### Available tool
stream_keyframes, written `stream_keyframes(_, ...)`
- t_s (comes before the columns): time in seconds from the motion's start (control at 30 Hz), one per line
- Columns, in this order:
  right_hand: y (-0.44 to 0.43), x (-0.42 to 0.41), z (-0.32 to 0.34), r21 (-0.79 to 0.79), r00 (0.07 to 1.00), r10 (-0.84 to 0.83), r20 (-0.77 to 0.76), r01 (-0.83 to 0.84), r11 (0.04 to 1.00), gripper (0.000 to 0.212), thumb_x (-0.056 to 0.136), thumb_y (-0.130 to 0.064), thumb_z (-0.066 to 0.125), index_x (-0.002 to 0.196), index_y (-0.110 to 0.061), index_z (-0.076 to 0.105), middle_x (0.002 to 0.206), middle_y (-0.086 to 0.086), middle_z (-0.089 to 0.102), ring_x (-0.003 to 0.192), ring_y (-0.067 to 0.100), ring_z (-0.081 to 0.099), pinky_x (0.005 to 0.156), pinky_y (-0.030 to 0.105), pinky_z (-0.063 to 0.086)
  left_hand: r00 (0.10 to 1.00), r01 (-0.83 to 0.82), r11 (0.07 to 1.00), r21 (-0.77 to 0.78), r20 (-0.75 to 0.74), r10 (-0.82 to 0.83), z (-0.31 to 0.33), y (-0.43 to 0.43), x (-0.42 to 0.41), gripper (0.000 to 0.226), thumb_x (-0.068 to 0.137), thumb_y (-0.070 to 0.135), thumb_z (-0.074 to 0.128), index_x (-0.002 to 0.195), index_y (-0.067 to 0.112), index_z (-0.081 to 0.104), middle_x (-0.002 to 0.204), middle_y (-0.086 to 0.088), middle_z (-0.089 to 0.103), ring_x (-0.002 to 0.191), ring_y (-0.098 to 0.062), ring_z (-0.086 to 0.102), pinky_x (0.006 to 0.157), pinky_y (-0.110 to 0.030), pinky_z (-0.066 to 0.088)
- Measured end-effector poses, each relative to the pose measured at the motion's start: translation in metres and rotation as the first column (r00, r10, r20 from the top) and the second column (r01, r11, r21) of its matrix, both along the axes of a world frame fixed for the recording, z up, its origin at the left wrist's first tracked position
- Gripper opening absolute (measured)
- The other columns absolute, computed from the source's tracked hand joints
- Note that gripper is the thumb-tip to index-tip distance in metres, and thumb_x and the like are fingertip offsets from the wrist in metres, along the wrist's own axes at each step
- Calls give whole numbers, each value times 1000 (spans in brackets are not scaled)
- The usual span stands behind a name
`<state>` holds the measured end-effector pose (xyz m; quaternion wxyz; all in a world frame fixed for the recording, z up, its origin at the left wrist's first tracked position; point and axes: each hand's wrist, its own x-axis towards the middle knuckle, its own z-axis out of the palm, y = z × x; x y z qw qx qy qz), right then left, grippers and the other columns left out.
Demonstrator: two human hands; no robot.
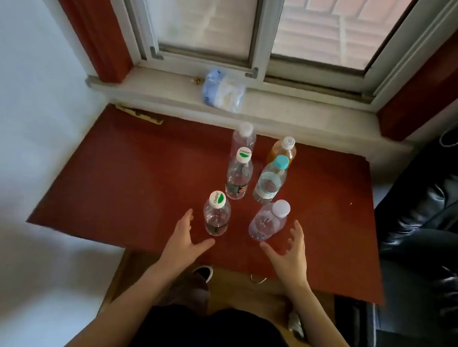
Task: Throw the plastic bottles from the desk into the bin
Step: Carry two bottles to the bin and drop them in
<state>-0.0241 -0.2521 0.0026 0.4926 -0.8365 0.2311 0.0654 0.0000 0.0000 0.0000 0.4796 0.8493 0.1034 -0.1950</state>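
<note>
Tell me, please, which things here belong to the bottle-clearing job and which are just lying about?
Part of the job:
- six upright plastic bottles on the red desk: two green-and-white-capped, two white-capped clear, one teal-capped, one amber
- left hand and right hand, both open, touching nothing

Just lying about:
- crumpled blue-and-white plastic pack on the windowsill
- black leather chair

No bin is in view.

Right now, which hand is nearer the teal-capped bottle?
The right hand. It is open just below and right of the teal-capped bottle; the left hand is open farther off, below and left.
</note>
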Motion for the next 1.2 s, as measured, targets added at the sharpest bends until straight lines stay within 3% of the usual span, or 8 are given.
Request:
stream_keyframes(0.13, 15, 13, -8, -6, 1000, 7, -3, -7, 1000, 96, 63, -45, 83, 142, -33, 30, 145, -6, 44, 128, 14, 48, 101, 43, 49, 990, 137, 991, 0, 20, -137, -11, 12, 39, 113, 62, 43, 86, 150, 32, 14, 156, 1, 24, 139, -17, 33, 112, -40, 33)
stream_keyframes(0.3, 42, 26, -9, 54, 979, -194, 62, 191, 980, 56, 73, -23, 82, 111, -46, 48, 108, -19, 64, 99, 1, 63, 92, 34, 54, 917, 384, 923, -15, 126, -379, -10, 14, 75, 79, 62, 33, 87, 129, 36, 44, 130, 9, 50, 118, -1, 46, 104, -25, 39)
stream_keyframes(0.5, 67, 24, 2, 94, 911, -398, 109, 389, 917, 56, 73, -24, 83, 121, -29, 54, 106, -12, 69, 98, 5, 67, 87, 30, 55, 832, 554, 828, -89, 106, -545, -3, 19, 100, 60, 65, 38, 84, 116, 37, 53, 111, 21, 65, 104, 14, 55, 81, -1, 38)
stream_keyframes(0.67, 73, -15, 10, 91, 836, -536, 123, 528, 844, 50, 73, -27, 82, 114, -32, 54, 108, -8, 66, 98, 7, 65, 84, 35, 58, 762, 648, 751, -131, 125, -635, 11, 3, 104, 60, 68, 35, 82, 118, 43, 50, 114, 25, 62, 105, 13, 56, 83, 0, 39)
stream_keyframes(0.77, 71, -56, 11, 51, 773, -623, 115, 622, 781, 52, 68, -43, 80, 113, -33, 54, 112, -5, 60, 101, 12, 62, 82, 35, 58, 673, 739, 659, -142, 112, -731, 17, -17, 98, 52, 68, 44, 80, 109, 53, 49, 112, 24, 62, 104, 7, 59, 88, -14, 46)
stream_keyframes(0.9, 74, -128, 12, -23, 637, -763, 111, 769, 639, 52, 68, -52, 76, 109, -23, 61, 104, -3, 59, 96, 12, 61, 75, 23, 53, 511, 857, 496, -140, 107, -853, 15, -52, 73, 40, 66, 59, 71, 101, 54, 52, 108, 12, 65, 99, -3, 63, 85, -29, 52)
stream_keyframes(1.03, 95, -218, 8, -14, 441, -891, 105, 897, 442, 59, 66, -66, 68, 106, -23, 66, 99, -5, 60, 94, 7, 58, 77, 24, 50, 292, 952, 286, -111, 50, -955, 10, -89, 23, 46, 66, 70, 60, 105, 46, 51, 107, 8, 65, 96, -6, 63, 83, -34, 54)
stream_keyframes(1.2, 136, -333, -2, 83, 119, -993, -16, 990, 117, 24, 79, -34, 76, 90, -16, 67, 93, -1, 61, 92, 18, 60, 70, 21, 45, 38, 995, 45, -89, -87, -995, -2, -131, -66, 62, 75, 70, 58, 120, 29, 50, 103, 11, 66, 95, -9, 65, 82, -31, 55)
